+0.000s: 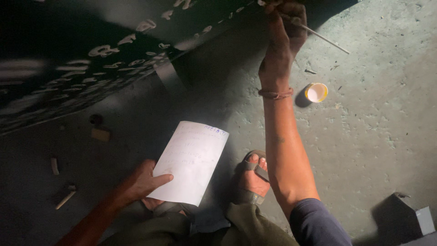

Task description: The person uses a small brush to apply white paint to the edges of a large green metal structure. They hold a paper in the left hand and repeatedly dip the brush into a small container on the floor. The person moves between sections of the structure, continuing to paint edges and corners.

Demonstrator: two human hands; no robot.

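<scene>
Rough concrete floor (373, 136): a thin brush (325, 38) is gripped by the right hand (284, 27) at a dark lettered board (91, 59), a handwritten sheet (191, 161) pinched in the left hand (139, 182); the open paint cup (316, 92) nearby could be tipped by the forearm.

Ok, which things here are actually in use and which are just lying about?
In use: thin brush in right hand; sheet of paper in left hand; dark lettered board; small paint cup.
Lying about: short sticks; small block; dark box.

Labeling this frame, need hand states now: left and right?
Left hand: closed on a sheet of paper, thumb on top.
Right hand: closed around a thin brush, raised at the dark board.
</scene>
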